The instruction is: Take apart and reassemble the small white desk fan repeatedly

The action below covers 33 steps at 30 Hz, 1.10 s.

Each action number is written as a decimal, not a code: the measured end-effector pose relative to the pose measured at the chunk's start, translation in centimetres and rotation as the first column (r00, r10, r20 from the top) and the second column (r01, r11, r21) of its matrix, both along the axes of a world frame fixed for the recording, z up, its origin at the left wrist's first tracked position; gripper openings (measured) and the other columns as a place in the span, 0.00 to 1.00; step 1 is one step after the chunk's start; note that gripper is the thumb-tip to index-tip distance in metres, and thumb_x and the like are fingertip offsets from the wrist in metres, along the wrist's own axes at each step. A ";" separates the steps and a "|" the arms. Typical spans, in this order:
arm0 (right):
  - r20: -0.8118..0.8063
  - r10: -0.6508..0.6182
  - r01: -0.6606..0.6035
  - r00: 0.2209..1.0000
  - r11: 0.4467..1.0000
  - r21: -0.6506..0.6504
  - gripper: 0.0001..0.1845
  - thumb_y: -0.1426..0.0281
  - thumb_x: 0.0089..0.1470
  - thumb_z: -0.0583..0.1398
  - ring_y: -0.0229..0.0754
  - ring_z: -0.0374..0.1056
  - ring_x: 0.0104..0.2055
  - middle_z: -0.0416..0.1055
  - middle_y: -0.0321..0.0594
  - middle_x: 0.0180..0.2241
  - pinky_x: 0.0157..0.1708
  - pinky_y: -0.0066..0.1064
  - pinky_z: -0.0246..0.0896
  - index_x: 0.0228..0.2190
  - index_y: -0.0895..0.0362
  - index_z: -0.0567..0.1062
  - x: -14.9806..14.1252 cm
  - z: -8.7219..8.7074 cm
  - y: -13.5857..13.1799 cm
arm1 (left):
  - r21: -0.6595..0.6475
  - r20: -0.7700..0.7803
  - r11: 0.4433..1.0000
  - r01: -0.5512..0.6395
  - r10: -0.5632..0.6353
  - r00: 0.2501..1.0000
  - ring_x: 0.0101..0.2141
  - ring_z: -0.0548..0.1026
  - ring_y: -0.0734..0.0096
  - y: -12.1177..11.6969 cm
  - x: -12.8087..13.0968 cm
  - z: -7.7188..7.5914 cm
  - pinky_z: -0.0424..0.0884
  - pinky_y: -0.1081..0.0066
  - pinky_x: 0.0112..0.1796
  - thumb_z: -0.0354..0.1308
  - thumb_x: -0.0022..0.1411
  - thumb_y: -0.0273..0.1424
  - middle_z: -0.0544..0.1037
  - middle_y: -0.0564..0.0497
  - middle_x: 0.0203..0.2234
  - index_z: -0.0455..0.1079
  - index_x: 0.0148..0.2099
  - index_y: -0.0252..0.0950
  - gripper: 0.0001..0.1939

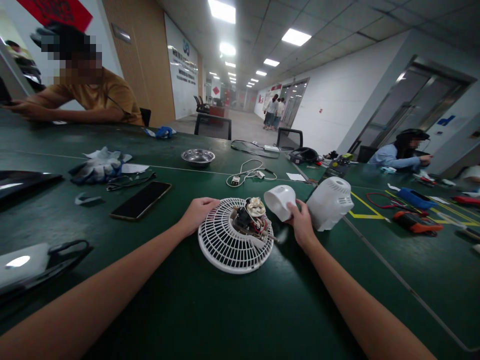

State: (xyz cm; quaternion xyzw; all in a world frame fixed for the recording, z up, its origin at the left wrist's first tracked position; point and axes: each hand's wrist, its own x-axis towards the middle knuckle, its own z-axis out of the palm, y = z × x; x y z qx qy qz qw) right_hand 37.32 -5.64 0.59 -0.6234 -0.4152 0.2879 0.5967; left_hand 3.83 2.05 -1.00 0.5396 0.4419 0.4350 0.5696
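Observation:
A round white fan grille (pixel 221 247) lies on the green table in front of me. On top of it sits an exposed fan motor (pixel 249 220) with wires, and a thin shaft points to the right. My left hand (pixel 198 212) grips the grille's left rim, its fingertips partly hidden. To the right of the motor, my right hand (pixel 300 220) holds a white plastic motor cover (pixel 279 200), tilted with its wide opening to the left. Just beyond that hand a larger white plastic housing (pixel 330 202) stands upright on the table.
A phone (pixel 141 200) and gloves (pixel 99 167) lie to the left. Behind the grille are a metal bowl (pixel 198 157) and a white cable (pixel 245 175). An orange multimeter (pixel 416 222) lies at right. People sit at the table's far left and right.

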 end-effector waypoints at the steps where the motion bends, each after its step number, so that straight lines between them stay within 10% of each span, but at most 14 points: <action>1: -0.132 0.046 -0.047 0.990 0.999 -0.007 0.33 0.47 0.54 0.61 0.49 0.75 0.33 0.79 0.41 0.37 0.33 0.41 0.72 0.53 0.54 0.70 -0.4 0.3 -0.3 | 0.005 0.007 1.000 -0.008 0.008 1.000 0.35 0.82 0.61 0.0 0.1 0.0 0.77 0.65 0.38 0.71 0.57 0.42 0.86 0.44 0.38 0.81 0.45 0.33 0.20; 6: -0.424 0.274 -0.207 0.863 0.958 0.198 0.24 0.48 0.58 0.59 0.47 0.77 0.41 0.79 0.39 0.46 0.33 0.36 0.75 0.49 0.49 0.73 -3.3 2.1 -2.5 | 0.145 -0.103 0.989 -0.020 0.035 0.994 0.43 0.82 0.57 -0.4 0.0 0.7 0.78 0.59 0.44 0.65 0.62 0.38 0.84 0.42 0.44 0.79 0.51 0.34 0.18; 13: 0.234 0.309 -0.363 0.922 0.900 0.241 0.48 0.55 0.55 0.70 0.55 0.74 0.52 0.74 0.44 0.53 0.55 0.57 0.72 0.68 0.41 0.54 -6.4 2.2 -5.2 | 0.600 -0.369 0.769 0.221 0.021 0.929 0.54 0.77 0.55 -2.6 0.2 3.3 0.71 0.53 0.57 0.54 0.72 0.38 0.81 0.44 0.53 0.77 0.57 0.37 0.18; 21: 0.627 0.283 -0.478 0.726 0.863 0.164 0.49 0.59 0.58 0.68 0.57 0.73 0.54 0.71 0.45 0.58 0.57 0.62 0.70 0.72 0.39 0.51 -5.7 1.8 -4.8 | 0.587 -0.637 0.597 0.547 -0.076 0.767 0.58 0.73 0.45 -4.0 1.0 4.7 0.66 0.44 0.57 0.47 0.72 0.55 0.74 0.38 0.62 0.52 0.75 0.38 0.39; 25: 0.793 0.199 -0.501 0.576 0.853 0.150 0.47 0.62 0.59 0.66 0.61 0.69 0.58 0.67 0.46 0.62 0.58 0.65 0.68 0.72 0.37 0.51 -5.6 2.5 -5.0 | 0.592 -0.680 0.573 0.566 -0.021 0.733 0.52 0.74 0.47 -3.6 1.3 4.5 0.69 0.48 0.52 0.56 0.65 0.58 0.76 0.37 0.58 0.61 0.69 0.36 0.41; 33: 0.801 0.252 -0.594 0.543 0.789 0.154 0.51 0.56 0.57 0.67 0.64 0.68 0.64 0.62 0.42 0.70 0.60 0.65 0.68 0.73 0.39 0.49 -4.7 2.5 -5.3 | 0.574 -0.728 0.528 0.626 -0.020 0.685 0.45 0.72 0.51 -4.1 1.3 5.7 0.69 0.53 0.47 0.63 0.56 0.61 0.76 0.41 0.45 0.74 0.49 0.35 0.35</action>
